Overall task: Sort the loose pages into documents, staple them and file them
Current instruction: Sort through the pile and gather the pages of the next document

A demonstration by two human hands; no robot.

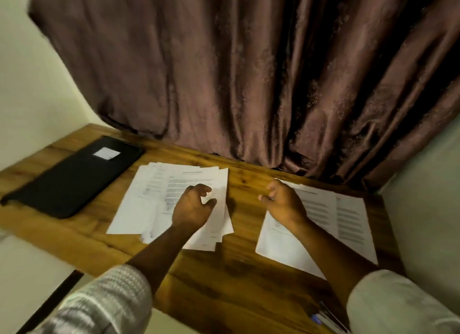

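A loose, fanned pile of printed pages (154,194) lies in the middle of the wooden table (239,279). My left hand (193,206) hovers over the pile's right side with fingers loosely curled, holding nothing. To the right lie two printed pages (348,221) side by side, overlapping. My right hand (281,204) is above their left edge, fingers curled, and I cannot tell whether it pinches a sheet. A black folder (72,179) with a white label lies closed at the table's left end.
A brown curtain (249,84) hangs right behind the table's far edge. Pale walls close in on the left and right. Some pens or a similar small item (326,318) lie at the near right corner by my sleeve.
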